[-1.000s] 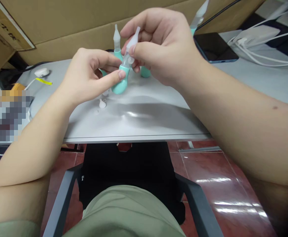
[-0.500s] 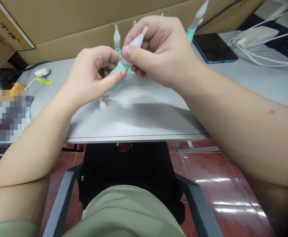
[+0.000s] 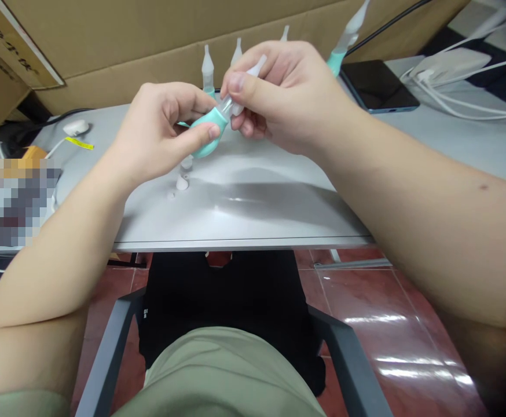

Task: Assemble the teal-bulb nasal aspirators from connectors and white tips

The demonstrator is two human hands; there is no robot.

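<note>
My left hand point(image 3: 170, 124) is closed around the teal bulb point(image 3: 209, 139) of a nasal aspirator, thumb on the near side. A short clear tube point(image 3: 226, 106) rises from the bulb, tilted up to the right. My right hand point(image 3: 281, 95) pinches the white pointed tip point(image 3: 258, 65) between thumb and fingers at the tube's upper end. My fingers hide where tip and tube meet. Just behind my hands stands another nasal aspirator point(image 3: 208, 69) with its tip upward. Below my left hand, a small white cone-shaped piece point(image 3: 182, 183) lies on the table.
Another aspirator point(image 3: 345, 40) leans at the back right, beside a dark phone point(image 3: 378, 87). White cables point(image 3: 448, 95) lie farther right. A cardboard wall point(image 3: 127, 40) closes off the back of the grey table point(image 3: 253, 223). At left is a white rounded device point(image 3: 76, 127).
My right hand has shifted slightly right and down, turning with the tip. More of the clear tube now shows between my hands. My left hand keeps its hold on the bulb.
</note>
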